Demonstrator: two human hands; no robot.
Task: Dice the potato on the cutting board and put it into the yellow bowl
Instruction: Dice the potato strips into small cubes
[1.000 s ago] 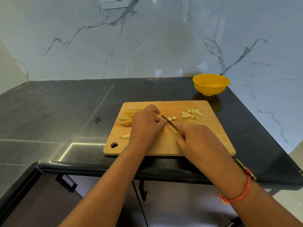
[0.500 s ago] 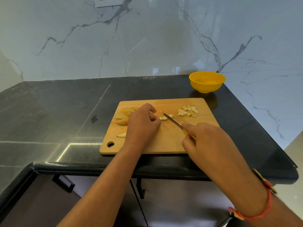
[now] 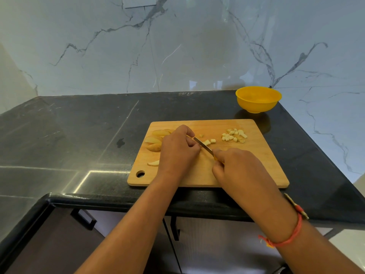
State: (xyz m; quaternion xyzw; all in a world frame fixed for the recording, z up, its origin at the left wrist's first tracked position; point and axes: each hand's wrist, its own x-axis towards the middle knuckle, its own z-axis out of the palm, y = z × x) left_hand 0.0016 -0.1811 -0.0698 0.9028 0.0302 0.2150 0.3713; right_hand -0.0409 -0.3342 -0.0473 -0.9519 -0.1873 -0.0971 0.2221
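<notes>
A wooden cutting board [image 3: 256,165] lies on the black counter. My left hand [image 3: 177,153] curls over a potato piece at the board's middle; the piece itself is hidden under the fingers. My right hand [image 3: 237,167] grips a small knife [image 3: 203,145], whose blade points up-left and meets the left fingertips. Two fresh potato cubes [image 3: 209,142] lie just right of the blade. A pile of diced potato [image 3: 234,135] sits at the board's far right. Potato wedges [image 3: 154,141] lie left of my left hand. The yellow bowl [image 3: 258,98] stands behind the board, right.
The black counter [image 3: 79,135] runs far to the left and ends at a rounded front edge near me. A marble wall rises behind it and along the right side. Cabinet handles [image 3: 84,219] show below the counter. A lone potato sliver [image 3: 153,163] lies near the board's hanging hole.
The knife lifted back from the left fingers half a second ago and now sits against them again. The cut cubes beside the blade lie a little farther right.
</notes>
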